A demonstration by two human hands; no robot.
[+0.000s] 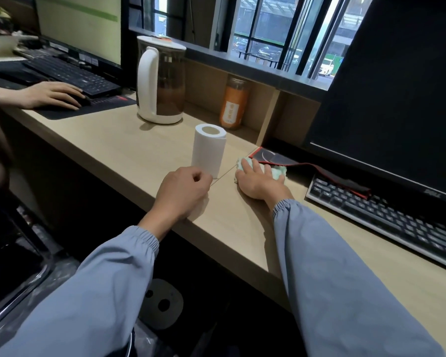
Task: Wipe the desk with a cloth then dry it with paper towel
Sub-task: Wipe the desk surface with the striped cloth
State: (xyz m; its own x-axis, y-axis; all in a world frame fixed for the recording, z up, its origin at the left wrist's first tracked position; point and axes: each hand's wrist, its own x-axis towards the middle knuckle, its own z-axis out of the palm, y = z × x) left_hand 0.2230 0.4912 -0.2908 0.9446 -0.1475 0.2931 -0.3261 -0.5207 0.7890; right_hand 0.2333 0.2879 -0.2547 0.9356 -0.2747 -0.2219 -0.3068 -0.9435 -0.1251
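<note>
My right hand [259,180] lies palm down on a crumpled pale green and white cloth [278,171], pressing it onto the light wood desk [129,148] at the corner of a black mouse mat. My left hand [182,193] rests near the desk's front edge with its fingers curled. A white scrap of paper towel [202,206] shows under its palm. The paper towel roll [208,150] stands upright just behind my left hand, a little apart from the cloth.
A white kettle [161,81] and an orange bottle [233,104] stand behind the roll. A black keyboard [386,215], a red-edged mouse mat [273,157] and a dark monitor [397,86] are on the right. Another person's hand [53,95] holds a mouse at the far left.
</note>
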